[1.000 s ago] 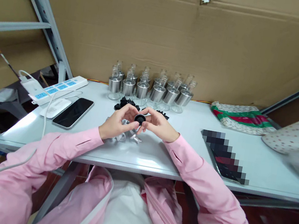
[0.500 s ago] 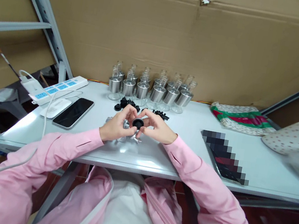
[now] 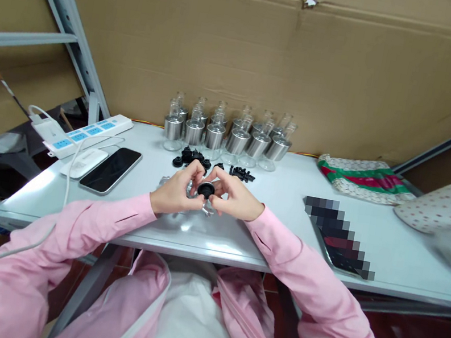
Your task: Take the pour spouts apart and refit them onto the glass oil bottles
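Between my hands is a round black cap-like part [image 3: 206, 190] with a hollow middle, its open side turned up toward me. My left hand [image 3: 179, 189] pinches it from the left with bent fingers and thumb. From the other side, my right hand [image 3: 238, 195] grips its edge between thumb and fingers. Shiny metal parts [image 3: 208, 209] lie on the table under and beside my hands, partly hidden by them. Just beyond are a cluster of similar black round parts [image 3: 187, 154] and a group of small black pieces [image 3: 242, 173].
Rows of glass bottles with metal bands [image 3: 215, 136] stand at the back. On the left lie a phone [image 3: 111, 170], a white power strip [image 3: 90, 135] and a cable. To the right are a patterned cloth [image 3: 368, 180], a dark flat packet [image 3: 337, 237] and a dotted white item [image 3: 435, 207].
The black part has shifted very slightly left and its hollow face shows a little more. My right hand has moved slightly left with it; the fingers have changed position a little.
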The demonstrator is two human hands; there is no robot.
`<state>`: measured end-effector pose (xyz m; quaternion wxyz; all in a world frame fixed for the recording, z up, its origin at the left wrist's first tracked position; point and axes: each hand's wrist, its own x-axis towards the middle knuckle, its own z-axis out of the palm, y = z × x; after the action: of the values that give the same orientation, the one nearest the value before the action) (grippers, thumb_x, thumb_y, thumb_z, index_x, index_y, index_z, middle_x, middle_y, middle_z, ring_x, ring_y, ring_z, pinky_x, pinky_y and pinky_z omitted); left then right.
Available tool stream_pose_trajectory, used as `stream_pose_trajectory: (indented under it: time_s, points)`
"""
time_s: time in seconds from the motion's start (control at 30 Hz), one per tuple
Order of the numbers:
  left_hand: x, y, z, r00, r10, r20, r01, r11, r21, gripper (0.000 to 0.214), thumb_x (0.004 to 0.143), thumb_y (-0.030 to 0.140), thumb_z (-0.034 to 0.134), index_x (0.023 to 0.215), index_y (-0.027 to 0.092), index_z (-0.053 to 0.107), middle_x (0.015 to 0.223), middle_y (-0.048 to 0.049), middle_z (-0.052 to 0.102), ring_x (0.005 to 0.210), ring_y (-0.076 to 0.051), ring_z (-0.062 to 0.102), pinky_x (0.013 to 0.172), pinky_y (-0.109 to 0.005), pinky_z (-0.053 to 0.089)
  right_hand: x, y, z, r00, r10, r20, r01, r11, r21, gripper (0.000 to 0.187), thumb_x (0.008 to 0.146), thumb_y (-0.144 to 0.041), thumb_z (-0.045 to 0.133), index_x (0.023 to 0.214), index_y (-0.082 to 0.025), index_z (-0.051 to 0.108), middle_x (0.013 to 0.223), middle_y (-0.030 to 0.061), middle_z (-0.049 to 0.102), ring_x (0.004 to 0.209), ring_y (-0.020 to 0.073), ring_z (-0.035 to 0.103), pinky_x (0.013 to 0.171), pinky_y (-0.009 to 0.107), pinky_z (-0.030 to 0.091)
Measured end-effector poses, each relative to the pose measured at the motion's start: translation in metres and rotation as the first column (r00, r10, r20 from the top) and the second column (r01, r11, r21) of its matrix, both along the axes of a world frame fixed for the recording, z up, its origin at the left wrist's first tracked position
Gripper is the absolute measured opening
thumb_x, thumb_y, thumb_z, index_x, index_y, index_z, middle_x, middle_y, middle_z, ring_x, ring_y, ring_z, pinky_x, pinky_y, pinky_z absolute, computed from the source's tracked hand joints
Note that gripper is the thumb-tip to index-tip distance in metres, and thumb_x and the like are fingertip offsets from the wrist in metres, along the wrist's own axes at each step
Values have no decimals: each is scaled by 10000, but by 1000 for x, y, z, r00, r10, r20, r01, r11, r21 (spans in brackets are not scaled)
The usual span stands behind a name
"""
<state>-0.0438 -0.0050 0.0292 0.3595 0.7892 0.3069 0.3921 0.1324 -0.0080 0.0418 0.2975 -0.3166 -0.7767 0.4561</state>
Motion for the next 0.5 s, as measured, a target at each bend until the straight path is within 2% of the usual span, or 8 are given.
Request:
stream_pose_trajectory:
  time_s: [0.2, 0.5]
  points:
    - [1, -2, -2, 1000, 10, -4, -10, 1000, 22, 327, 611, 186, 559, 741, 221, 260, 666, 75, 332, 553, -71, 334, 540, -220, 318, 0, -1, 0, 999, -2, 38, 0, 998, 67, 216, 668, -195, 512, 832, -217, 373, 500, -109, 515, 337, 61, 461, 339, 151, 341]
    - [0, -4, -3, 999, 26, -48, -21, 994, 109, 306, 624, 182, 551, 711, 219, 261, 646, 72, 295, 544, -75, 269, 512, -219, 258, -1, 0, -4, 999, -39, 31, 33, 981, 190, 198, 647, -179, 517, 795, -208, 388, 456, -117, 427, 390, 45, 355, 394, 156, 300]
